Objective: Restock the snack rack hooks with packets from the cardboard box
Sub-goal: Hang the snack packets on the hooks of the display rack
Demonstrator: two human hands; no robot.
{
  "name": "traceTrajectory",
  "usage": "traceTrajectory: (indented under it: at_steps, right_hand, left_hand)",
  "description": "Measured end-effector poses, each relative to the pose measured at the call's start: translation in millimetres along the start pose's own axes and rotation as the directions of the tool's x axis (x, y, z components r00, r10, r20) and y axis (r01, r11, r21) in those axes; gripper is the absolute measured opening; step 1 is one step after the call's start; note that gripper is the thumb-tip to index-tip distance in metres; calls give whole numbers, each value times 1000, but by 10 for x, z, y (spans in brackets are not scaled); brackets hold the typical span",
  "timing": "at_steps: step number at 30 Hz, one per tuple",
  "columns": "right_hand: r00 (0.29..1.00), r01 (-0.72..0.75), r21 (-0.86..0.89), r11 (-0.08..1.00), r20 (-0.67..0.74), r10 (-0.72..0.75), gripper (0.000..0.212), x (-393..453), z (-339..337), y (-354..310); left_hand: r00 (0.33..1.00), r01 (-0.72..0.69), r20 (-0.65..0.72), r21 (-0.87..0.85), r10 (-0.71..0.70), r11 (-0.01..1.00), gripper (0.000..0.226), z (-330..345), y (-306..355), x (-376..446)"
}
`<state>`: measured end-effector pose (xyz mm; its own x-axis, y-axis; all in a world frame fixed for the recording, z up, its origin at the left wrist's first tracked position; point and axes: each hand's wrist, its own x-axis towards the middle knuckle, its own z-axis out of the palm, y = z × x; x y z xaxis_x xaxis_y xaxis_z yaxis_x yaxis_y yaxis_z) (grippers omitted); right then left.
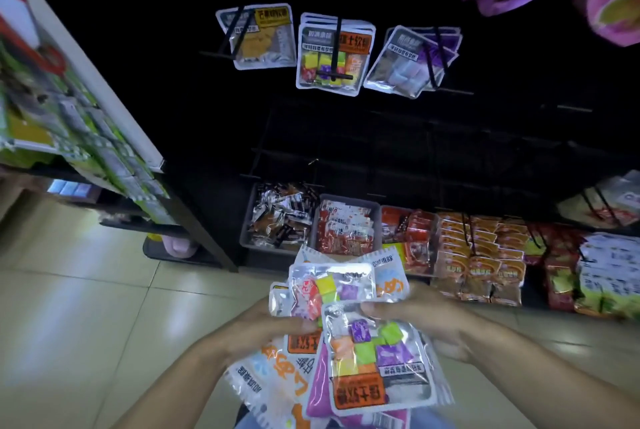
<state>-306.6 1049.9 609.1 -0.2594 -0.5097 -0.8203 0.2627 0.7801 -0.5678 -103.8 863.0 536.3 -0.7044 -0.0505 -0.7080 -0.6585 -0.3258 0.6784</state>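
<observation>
I'm pinching a loose packet fan (346, 324) at lower centre, left hand (263, 324) and right hand (426, 321) fingers curling round it; foil may be slipping before reaching the upper-centre hooks (334, 51).

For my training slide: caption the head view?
Both hands hold candy packets below the rack hooks.

Dim scene; rack backing (346, 137) near black. Glare on floor tiles (86, 307) and foil packets (377, 352). Edges blurred, wide-angle distorted.
</observation>
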Motion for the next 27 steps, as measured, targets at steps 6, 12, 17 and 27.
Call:
traceTrajectory:
  at_steps: [6,12,17,27]
  right_hand:
    - [997,34,1,999,75,-34,78,-70,31,257]
    - [998,45,149,988,26,-50,72,-139,-17,298]
    - [971,142,272,952,-224,-81,65,-260,-246,173]
    - [912,410,228,883,-131,-389,70,-139,94,-389]
  left_hand:
    - [995,-71,-82,-100,62,992,68,100,-187,-83]
    - [972,-107,-226,-214,57,971,72,64,-217,-115]
    - [878,-214,-476,-291,53,932,41,-22,-62,-183]
    - [889,-274,-434,-247,147,929,6,178,257,-53]
